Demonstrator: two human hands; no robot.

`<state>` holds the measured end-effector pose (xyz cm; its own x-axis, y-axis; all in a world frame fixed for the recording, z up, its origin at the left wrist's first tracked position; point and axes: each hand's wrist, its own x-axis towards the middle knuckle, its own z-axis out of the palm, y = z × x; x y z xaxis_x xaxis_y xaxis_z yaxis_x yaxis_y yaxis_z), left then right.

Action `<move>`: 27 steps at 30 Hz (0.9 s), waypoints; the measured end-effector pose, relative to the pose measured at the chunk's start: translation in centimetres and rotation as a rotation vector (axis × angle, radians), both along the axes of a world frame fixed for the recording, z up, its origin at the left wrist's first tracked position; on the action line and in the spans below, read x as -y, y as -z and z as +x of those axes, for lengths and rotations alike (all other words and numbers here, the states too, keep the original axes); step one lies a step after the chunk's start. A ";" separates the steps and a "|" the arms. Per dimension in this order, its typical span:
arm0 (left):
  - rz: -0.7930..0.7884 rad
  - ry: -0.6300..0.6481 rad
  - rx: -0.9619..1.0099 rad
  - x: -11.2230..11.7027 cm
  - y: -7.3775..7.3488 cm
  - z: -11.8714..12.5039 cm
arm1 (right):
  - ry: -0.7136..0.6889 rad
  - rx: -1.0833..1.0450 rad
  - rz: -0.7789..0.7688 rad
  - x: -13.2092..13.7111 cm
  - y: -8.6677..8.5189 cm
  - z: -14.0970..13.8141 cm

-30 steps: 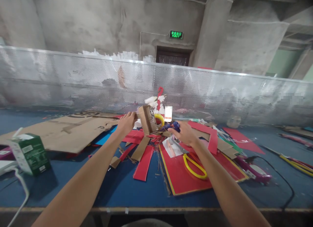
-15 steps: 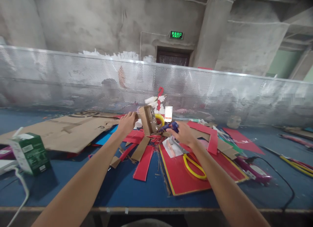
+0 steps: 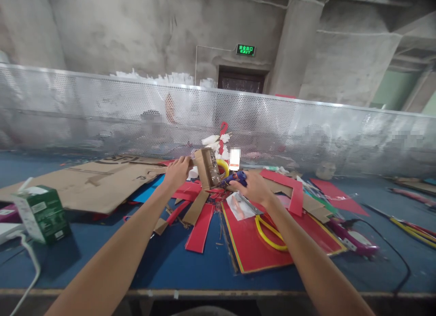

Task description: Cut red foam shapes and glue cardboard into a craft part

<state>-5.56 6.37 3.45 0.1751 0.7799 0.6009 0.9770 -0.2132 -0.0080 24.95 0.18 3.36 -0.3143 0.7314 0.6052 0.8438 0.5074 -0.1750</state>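
My left hand is closed on the left side of a small open cardboard box, which is held tilted above the scraps. My right hand wraps round a dark blue glue gun, its nozzle pointing left at the lower right edge of the box. Behind the box stand a yellow tape roll and a white-and-red paper decoration. Below my right wrist, yellow-handled scissors lie on a red sheet, partly hidden by my forearm.
A large flattened cardboard sheet and a green box are at the left. Red strips lie in the middle. A purple device with a black cable and more scissors are at the right. A perforated metal screen closes the back.
Both hands stay almost in place, still holding the box and the glue gun. The right hand and glue gun have shifted very slightly.
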 end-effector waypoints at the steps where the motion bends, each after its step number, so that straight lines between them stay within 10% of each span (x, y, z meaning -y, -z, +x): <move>1: 0.004 -0.002 -0.001 0.0 0.0 0.0 | 0.009 0.003 0.003 -0.2 0.1 0.3; 27: -0.004 -0.041 -0.029 0.0 0.0 0.1 | 0.047 -0.012 0.016 -0.4 0.1 0.5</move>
